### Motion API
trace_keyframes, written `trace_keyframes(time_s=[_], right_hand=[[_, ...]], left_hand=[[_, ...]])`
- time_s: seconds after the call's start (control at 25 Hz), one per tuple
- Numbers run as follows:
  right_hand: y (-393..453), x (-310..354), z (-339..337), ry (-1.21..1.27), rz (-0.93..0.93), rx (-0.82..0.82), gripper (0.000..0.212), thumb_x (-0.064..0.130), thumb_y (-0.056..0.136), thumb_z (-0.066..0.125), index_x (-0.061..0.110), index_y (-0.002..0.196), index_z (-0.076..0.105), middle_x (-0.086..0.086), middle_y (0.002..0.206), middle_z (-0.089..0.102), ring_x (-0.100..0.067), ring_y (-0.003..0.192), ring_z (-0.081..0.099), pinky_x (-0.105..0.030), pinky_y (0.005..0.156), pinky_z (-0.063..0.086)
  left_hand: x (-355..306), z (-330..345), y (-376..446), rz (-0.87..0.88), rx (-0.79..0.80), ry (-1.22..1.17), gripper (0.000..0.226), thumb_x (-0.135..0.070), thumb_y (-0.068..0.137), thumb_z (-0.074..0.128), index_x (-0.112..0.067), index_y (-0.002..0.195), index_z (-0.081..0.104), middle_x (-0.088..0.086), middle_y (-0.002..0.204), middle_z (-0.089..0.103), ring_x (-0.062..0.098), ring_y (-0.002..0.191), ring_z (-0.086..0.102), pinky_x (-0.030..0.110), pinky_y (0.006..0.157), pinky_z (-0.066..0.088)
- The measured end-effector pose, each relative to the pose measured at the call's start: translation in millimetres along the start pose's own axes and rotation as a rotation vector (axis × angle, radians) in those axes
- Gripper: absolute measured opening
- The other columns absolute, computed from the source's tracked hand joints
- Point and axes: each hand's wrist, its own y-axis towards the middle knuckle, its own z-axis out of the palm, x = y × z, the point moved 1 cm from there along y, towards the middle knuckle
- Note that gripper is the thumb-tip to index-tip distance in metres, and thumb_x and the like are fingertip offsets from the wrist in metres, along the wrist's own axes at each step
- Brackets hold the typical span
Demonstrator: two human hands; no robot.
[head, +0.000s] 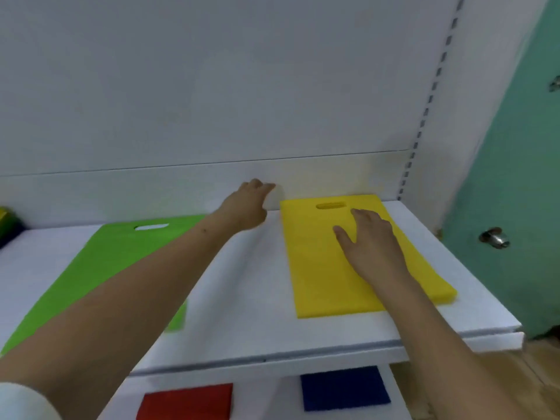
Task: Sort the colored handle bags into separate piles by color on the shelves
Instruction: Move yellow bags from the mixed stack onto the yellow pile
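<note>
A yellow handle bag pile [315, 268] lies flat on the right of the upper white shelf [257, 298]. My right hand [369, 241] rests flat on it with straight fingers, just below the handle slot. My left hand [248, 204] hovers beside the pile's far left corner, near the back wall, fingers loosely curled and holding nothing. A green handle bag pile [100, 268] lies on the left of the same shelf, partly hidden by my left forearm. On the lower shelf sit a red bag pile [188, 401] and a blue bag pile [345, 386].
A dark and yellow stack of bags [7, 225] shows at the far left edge. The white back panel rises behind the shelf. A teal door [515, 177] with a metal knob [494, 237] stands to the right, past a slotted shelf upright.
</note>
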Motion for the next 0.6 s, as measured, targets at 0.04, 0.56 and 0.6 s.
trace_keyframes(time_s=[0.04,0.56,0.6], right_hand=[[-7.2,24.6,5.4,0.056,-0.057,-0.004,0.061,0.049,0.096,0.043,0.011,0.143,0.038,-0.010,0.147,0.039,-0.033,0.131,0.036,-0.043,0.104,0.037],[-173.2,399.6,112.5,0.335,-0.432,0.064,0.064,0.049,0.094,0.048,0.012,0.145,0.036,-0.007,0.146,0.041,-0.026,0.133,0.034,-0.033,0.110,0.027],[-183.4,426.1,120.9,0.350,-0.445,0.072,0.063,0.048,0.094,0.048,0.012,0.145,0.036,-0.006,0.146,0.041,-0.026,0.133,0.034,-0.033,0.109,0.027]], left_hand=[[19.8,-12.1,-12.4,-0.043,-0.067,-0.033,0.063,-0.017,0.091,0.052,-0.020,0.150,0.031,0.014,0.144,0.039,0.033,0.131,0.038,0.044,0.101,0.042],[345.7,-105.2,-318.8,-0.413,-0.354,0.022,0.056,-0.047,0.097,0.048,-0.017,0.144,0.042,0.016,0.133,0.050,0.035,0.124,0.045,0.044,0.097,0.044],[367.5,-111.4,-339.1,-0.431,-0.358,0.034,0.056,-0.047,0.097,0.047,-0.017,0.144,0.042,0.015,0.133,0.050,0.035,0.124,0.044,0.044,0.096,0.044]])
